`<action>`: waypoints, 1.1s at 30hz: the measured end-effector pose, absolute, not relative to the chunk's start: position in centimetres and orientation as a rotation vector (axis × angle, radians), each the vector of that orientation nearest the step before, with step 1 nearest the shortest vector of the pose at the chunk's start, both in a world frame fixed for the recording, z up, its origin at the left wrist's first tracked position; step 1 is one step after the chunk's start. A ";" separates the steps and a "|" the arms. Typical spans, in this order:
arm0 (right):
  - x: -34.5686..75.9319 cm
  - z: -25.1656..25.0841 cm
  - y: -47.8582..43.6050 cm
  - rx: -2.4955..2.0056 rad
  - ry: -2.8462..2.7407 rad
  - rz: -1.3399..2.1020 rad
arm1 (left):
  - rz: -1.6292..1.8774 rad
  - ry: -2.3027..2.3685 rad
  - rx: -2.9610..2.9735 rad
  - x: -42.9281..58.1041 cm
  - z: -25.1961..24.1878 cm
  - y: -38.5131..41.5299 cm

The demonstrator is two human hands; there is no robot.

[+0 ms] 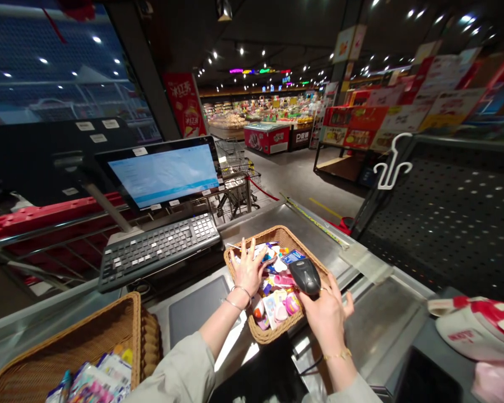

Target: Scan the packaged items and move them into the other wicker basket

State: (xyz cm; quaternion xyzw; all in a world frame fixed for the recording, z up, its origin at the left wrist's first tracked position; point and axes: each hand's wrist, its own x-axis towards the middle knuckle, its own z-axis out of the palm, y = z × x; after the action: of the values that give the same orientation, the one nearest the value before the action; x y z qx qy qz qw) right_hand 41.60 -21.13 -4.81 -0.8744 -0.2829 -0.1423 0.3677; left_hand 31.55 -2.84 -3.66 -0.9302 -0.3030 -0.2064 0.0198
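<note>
Two wicker baskets stand on one metal counter point(373, 327): the central basket point(269, 336), under the hands, and the corner basket point(67, 336) at the lower left, partly out of view. Each holds bright small packets point(277, 309), too jumbled to count. The left hand point(248, 273) reaches over the central basket's left rim, fingers spread wide above the packets; the right hand point(325, 313), at the opposite rim, has its thumb and fingers around one black scanner point(304, 276), whose head is over the packets. One keyboard point(159, 249) and one lit monitor point(163, 173) lie beyond on the left. A flat grey plate point(195, 308) separates the baskets, and bare metal runs rightward toward one perforated panel point(453, 207).
</note>
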 end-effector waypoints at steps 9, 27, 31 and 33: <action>40.5 -4.8 -20.0 -2.269 -0.791 -0.364 | -0.684 -1.079 -2.846 29.8 -2.9 -2.7; 32.1 -2.3 -14.6 -2.089 -1.108 -0.170 | -0.676 -1.441 -2.662 18.3 -0.3 -1.9; 29.9 -2.2 -13.2 -2.043 -1.207 -0.172 | -0.674 -1.525 -2.605 14.9 -0.4 -1.9; 28.8 -2.2 -12.5 -2.023 -1.265 -0.171 | -0.671 -1.566 -2.581 13.2 -0.5 -2.0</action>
State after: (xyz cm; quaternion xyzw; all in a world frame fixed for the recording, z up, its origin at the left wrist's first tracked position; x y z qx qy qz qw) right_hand 28.76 -12.53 -2.18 -0.7870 -0.4920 -0.0665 0.3663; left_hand 13.20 -1.97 -0.46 -0.8343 -0.5062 -0.2168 0.0244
